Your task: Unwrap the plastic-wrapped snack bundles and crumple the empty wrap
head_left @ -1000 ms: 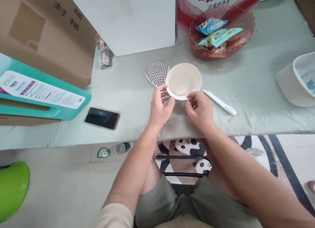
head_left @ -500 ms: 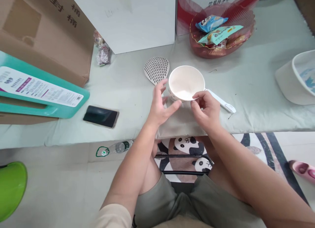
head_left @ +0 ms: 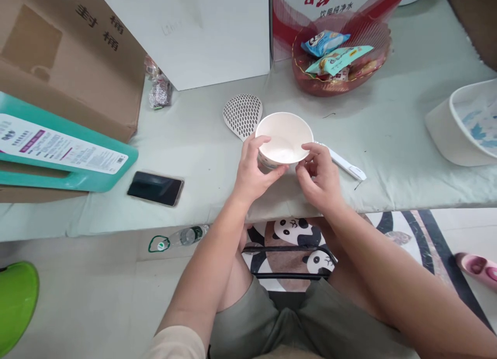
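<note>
A white bowl (head_left: 284,136) with a small pattern on its outside is between my hands, its opening facing up and slightly tilted toward me. My left hand (head_left: 252,170) grips its left side, index finger at the rim and thumb along the front wall. On the right, my right hand (head_left: 319,173) pinches the rim with bent fingers. Behind the bowl lies a grey perforated teardrop-shaped piece (head_left: 243,114). A white stick-like handle (head_left: 345,165) comes out beside my right hand; the bowl hides whether the two are joined.
A phone (head_left: 155,188) lies left on the cloth-covered table (head_left: 202,178). Further left stand a green jug (head_left: 77,147) and a cardboard box (head_left: 89,74). A red bowl of snacks (head_left: 306,82) is behind, a white tub (head_left: 442,126) at right. Below lies a plastic bottle (head_left: 188,236).
My left fingers have closed onto the bowl's side and rim. The bowl now tilts a little more toward me. The whole view has shifted slightly.
</note>
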### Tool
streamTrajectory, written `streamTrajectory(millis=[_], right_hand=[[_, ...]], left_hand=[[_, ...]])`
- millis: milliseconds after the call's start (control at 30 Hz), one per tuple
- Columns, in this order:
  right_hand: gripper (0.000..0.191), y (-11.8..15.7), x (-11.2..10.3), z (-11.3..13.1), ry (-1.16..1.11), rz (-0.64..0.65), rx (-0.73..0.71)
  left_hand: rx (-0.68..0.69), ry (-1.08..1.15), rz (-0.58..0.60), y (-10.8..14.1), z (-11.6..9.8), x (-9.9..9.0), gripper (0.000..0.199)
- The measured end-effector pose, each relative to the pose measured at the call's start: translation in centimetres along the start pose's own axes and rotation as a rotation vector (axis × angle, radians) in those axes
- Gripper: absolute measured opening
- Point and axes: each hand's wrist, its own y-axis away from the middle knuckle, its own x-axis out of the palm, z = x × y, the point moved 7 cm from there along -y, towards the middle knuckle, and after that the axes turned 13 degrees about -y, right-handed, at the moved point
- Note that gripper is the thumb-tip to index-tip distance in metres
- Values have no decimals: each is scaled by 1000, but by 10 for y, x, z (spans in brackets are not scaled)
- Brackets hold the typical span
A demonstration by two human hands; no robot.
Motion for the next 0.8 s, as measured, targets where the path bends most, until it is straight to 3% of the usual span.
streamTrajectory(millis=[100, 167, 367, 533, 700, 800], right_hand=[[29, 0, -14, 11, 201, -137, -169], [26, 0, -18, 19, 330, -155, -283], [31, -2, 6, 19, 493, 227, -292], [42, 0, 12, 20, 527, 389, -195], [39, 0, 10, 20, 457, 361, -178], [22, 0, 0, 24, 384, 204, -215]], left_hand=[[41, -35, 12, -1, -3, 1, 66], [107, -51, 51, 0, -8, 4, 63], [295, -103, 90, 5, -28, 8, 54], [306, -145, 131, 6, -32, 11, 55], [277, -104, 97, 5, -31, 8, 63], [192, -73, 105, 3, -24, 10, 63]])
